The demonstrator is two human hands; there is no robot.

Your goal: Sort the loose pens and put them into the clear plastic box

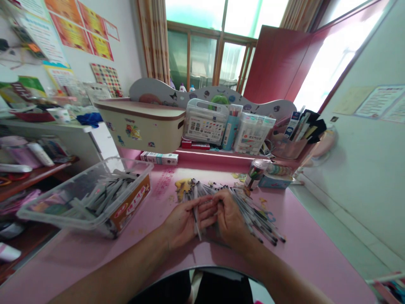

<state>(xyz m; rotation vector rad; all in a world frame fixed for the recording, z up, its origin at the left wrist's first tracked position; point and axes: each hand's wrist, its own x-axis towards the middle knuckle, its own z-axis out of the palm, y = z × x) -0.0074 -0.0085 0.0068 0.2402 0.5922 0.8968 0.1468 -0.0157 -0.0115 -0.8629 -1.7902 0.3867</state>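
Note:
My left hand (pixel 186 219) is turned palm up over the pink desk, with a slim whitish pen (pixel 196 211) lying across it, held under the thumb. Close beside it, fingers curled together, is my right hand (pixel 229 217); whatever it pinches is too small and blurred to name. Behind and to the right of both hands spreads a loose pile of thin clear pen refills with dark tips (pixel 253 213). On the left stands a clear plastic bin (pixel 85 223) with several pens (pixel 110 190) in it.
The pink desk (pixel 152 253) carries a small box (pixel 160 158), a jar (pixel 255 173) and a blue tape box (pixel 275 180). A rear shelf holds a lidded cream bin (pixel 145 126), marker cases (pixel 205 122) and a pen holder (pixel 287 145).

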